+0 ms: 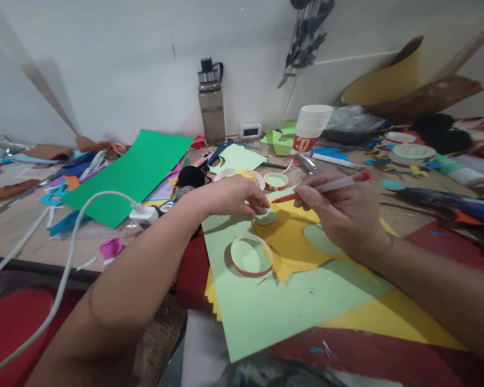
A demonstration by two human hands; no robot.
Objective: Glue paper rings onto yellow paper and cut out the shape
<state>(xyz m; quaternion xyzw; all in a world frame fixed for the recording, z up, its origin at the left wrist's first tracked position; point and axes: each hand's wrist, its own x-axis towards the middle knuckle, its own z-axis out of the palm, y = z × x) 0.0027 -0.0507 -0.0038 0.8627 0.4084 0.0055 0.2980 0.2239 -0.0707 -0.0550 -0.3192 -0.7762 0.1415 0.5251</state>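
Observation:
My right hand (341, 212) is closed around a red-tipped pen (339, 181) with a clear barrel, its tip low over a sheet of orange paper (292, 250) with round cut-outs. The fingers of my left hand (242, 196) curl down onto a small round pale green piece (266, 217) at the orange sheet's left edge. Part of that piece is hidden by the fingertips. Below it, a paper-cup ring (252, 257) with a red edge lies on a large pale green sheet (274, 312). Another cup ring (276, 181) sits just beyond my hands.
A green sheet (137, 172) and a white charger with its cable (143, 213) lie left. At the back stand a water bottle (212, 107), a small clock (250, 130) and stacked paper cups (311, 126). A blue glue gun (460, 207) lies at right among paper scraps.

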